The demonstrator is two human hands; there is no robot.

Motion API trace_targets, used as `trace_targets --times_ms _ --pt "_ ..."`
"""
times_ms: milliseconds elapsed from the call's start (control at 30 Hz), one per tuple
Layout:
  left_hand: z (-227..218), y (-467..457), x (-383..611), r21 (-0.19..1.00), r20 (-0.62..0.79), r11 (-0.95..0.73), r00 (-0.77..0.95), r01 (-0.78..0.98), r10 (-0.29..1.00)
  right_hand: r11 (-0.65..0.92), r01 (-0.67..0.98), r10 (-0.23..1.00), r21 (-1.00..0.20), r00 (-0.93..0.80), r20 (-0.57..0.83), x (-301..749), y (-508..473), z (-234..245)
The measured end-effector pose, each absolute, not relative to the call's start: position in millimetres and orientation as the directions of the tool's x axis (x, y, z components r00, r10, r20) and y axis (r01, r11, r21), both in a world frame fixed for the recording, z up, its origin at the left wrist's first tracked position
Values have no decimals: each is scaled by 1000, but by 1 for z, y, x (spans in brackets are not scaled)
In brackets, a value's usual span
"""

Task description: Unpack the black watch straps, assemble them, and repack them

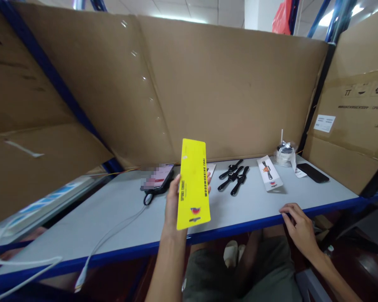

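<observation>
Up in front of me, my left hand (174, 197) grips a yellow packaging card (192, 180) printed "spoke shave" and "woodworking tool", with a hang slot at its lower end. The fingers wrap round behind it and show at both edges. My right hand (298, 224) lies on the front edge of the shelf, its fingers loosely bent and nothing in them. Between the hands, farther back, several black spokeshaves (234, 178) lie close together. To their right is a white card (269, 173) with a spokeshave pictured on it. Another card is partly hidden behind the yellow one.
A phone (159, 177) in a dark case lies at the left on the grey shelf (122, 222), with a white cable (113, 233). A black phone-like slab (313, 173) and a wrapped cup (285, 153) stand at the right. Cardboard walls (233, 92) enclose the back and sides.
</observation>
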State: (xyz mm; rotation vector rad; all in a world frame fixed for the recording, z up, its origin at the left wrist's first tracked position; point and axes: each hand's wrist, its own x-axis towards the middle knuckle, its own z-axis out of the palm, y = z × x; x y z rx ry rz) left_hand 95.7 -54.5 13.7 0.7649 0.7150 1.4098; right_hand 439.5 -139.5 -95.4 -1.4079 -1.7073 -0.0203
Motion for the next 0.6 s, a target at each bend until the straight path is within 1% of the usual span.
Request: trace_targets --times_ms 33,100,200,300,400,500,600 --pt "3 -64 95 742 -11 75 100 -666 995 349 799 779 -490 43 625 439 -140 -95" --pt "-17 -73 94 618 -66 171 167 -767 984 336 816 783 -471 36 621 438 -140 -94" --pt "-39 -68 91 531 -113 225 195 -817 974 316 840 779 -441 35 626 438 -140 -93" --pt "-48 -62 89 512 -111 217 187 -831 976 303 856 789 -418 21 614 436 -141 -89" --pt "-47 -64 89 499 -97 202 178 -843 979 313 851 819 -423 -16 574 428 -142 -81" --pt "-45 -68 92 487 -114 217 185 -846 976 362 806 847 -469 -74 526 412 -145 -72" --pt "-44 -71 98 551 -155 192 127 -812 980 409 744 873 -528 -151 463 386 -153 -59"
